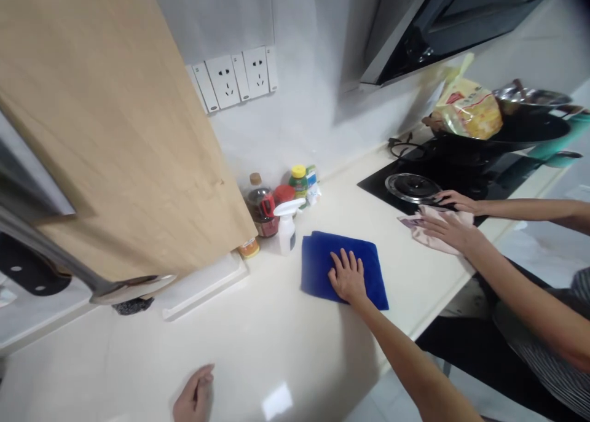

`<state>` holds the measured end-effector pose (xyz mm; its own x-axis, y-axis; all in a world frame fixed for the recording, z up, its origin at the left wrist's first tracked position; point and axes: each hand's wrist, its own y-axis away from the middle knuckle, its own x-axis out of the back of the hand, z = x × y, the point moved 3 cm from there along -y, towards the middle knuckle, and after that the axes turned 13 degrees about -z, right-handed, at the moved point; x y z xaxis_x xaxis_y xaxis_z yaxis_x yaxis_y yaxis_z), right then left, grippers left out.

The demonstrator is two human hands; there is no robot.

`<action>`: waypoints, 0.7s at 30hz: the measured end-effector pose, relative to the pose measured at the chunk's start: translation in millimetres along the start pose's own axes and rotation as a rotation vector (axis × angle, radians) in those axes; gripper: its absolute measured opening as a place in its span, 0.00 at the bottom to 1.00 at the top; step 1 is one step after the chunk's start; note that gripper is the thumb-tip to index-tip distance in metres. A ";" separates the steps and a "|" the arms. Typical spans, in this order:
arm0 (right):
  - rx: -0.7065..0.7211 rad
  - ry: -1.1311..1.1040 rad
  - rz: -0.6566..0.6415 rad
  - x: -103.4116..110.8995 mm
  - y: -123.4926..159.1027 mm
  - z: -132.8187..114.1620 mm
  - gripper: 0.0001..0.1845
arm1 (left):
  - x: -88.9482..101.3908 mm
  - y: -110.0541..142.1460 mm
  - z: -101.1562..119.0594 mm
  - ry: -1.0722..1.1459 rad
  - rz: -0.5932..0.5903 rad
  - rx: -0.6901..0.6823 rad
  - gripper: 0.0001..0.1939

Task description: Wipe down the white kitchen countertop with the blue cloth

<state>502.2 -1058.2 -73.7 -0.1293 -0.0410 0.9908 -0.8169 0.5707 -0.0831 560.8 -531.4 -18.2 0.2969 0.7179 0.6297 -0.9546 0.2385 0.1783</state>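
A folded blue cloth [318, 268] lies flat on the pale countertop [276, 324]. My right hand [348, 277] rests palm down on it with the fingers spread, pressing rather than gripping. Close to the counter's near edge, my left hand [193, 394] is loosely curled, and I see nothing in it. Just behind the cloth stands a white spray bottle [286, 228].
Along the wall are a dark sauce bottle [262, 204] and a yellow-lidded jar [298, 179]. A wooden board [124, 133] leans at left. Another person's hands, one on a pink cloth [442, 234], are by the black cooktop [373, 179]. A range hood [442, 23] juts overhead.
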 end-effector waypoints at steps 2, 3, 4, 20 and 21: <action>-0.024 -0.005 0.008 -1.4 -19.8 0.3 0.31 | -0.1 0.3 1.6 -0.005 0.020 0.013 0.25; -0.037 -0.009 0.010 -2.2 -29.6 0.2 0.31 | -0.3 0.4 2.5 -0.007 0.030 0.021 0.25; -0.050 -0.014 0.012 -3.0 -39.2 0.0 0.31 | -0.7 0.4 3.5 -0.010 0.039 0.030 0.25; -0.065 -0.033 0.023 -12.0 -85.1 5.2 0.32 | -5.4 3.4 1.6 -0.090 0.068 -0.054 0.23; -0.058 -0.025 0.024 -11.5 -76.4 7.5 0.32 | -5.9 3.4 0.3 -0.094 0.061 -0.063 0.23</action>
<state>561.8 -1107.5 -79.5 -0.1628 -0.0464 0.9856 -0.7795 0.6184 -0.0997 555.8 -535.0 -21.1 0.2319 0.6686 0.7066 -0.9667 0.2392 0.0909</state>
